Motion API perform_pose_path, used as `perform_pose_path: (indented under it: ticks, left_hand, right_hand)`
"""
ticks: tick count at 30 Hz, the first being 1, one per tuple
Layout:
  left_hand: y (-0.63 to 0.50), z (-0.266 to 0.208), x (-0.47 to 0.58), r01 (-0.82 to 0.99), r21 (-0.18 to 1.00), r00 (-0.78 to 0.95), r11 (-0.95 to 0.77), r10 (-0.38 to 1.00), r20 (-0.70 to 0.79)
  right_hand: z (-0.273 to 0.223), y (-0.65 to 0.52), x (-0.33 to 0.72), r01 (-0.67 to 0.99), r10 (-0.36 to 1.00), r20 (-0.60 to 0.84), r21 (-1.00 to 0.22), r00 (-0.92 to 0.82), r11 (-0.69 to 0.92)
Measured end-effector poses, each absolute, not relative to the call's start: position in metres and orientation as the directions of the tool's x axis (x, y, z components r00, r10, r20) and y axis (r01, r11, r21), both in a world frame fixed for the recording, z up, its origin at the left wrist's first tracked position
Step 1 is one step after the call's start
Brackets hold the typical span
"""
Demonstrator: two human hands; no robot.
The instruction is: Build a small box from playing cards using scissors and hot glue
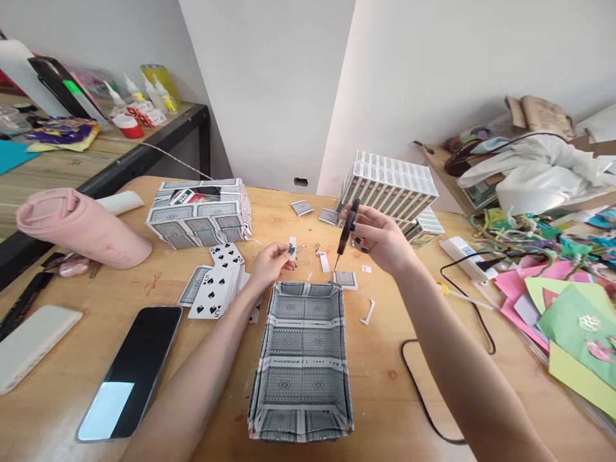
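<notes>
Between its thumb and fingertips, my left hand [273,263] pinches a small cut piece of playing card [292,249]. My right hand [378,236] is closed on a pair of scissors [347,234] with black handles, blades pointing down. Under the scissors' tips lies a small patterned card piece [345,280]. In front of me stands an open box [302,359] folded from playing cards, between my forearms. Left of it is a loose pile of playing cards [216,292], partly behind my left forearm. Small card scraps [324,262] lie between my hands.
A card-built box [199,215] stands at the back left, a stack of card boxes [392,183] at the back right. A phone [132,372] and pink bottle [81,228] lie left. A power strip [466,260], black cable [423,398] and colored paper [572,321] are right.
</notes>
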State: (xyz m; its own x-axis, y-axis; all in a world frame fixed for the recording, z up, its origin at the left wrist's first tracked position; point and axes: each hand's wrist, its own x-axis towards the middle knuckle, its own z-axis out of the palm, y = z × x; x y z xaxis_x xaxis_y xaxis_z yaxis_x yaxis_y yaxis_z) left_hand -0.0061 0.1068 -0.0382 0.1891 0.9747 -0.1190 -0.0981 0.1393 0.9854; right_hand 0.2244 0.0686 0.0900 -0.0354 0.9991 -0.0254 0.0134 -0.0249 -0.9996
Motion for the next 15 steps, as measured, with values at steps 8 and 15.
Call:
perform_pose_path:
  ticks: [8,15]
  left_hand:
    - [0.106,-0.036,-0.005,-0.085,0.988,0.208,0.126,0.972,-0.105]
    - [0.104,-0.036,-0.007,-0.050,0.992,0.211,0.112,0.973,-0.099]
  right_hand:
    - [0.111,0.042,0.262,-0.117,0.952,-0.301,-0.945,-0.049,-0.304]
    - [0.112,0.005,0.307,-0.021,0.793,-0.579,-0.805,-0.190,-0.593]
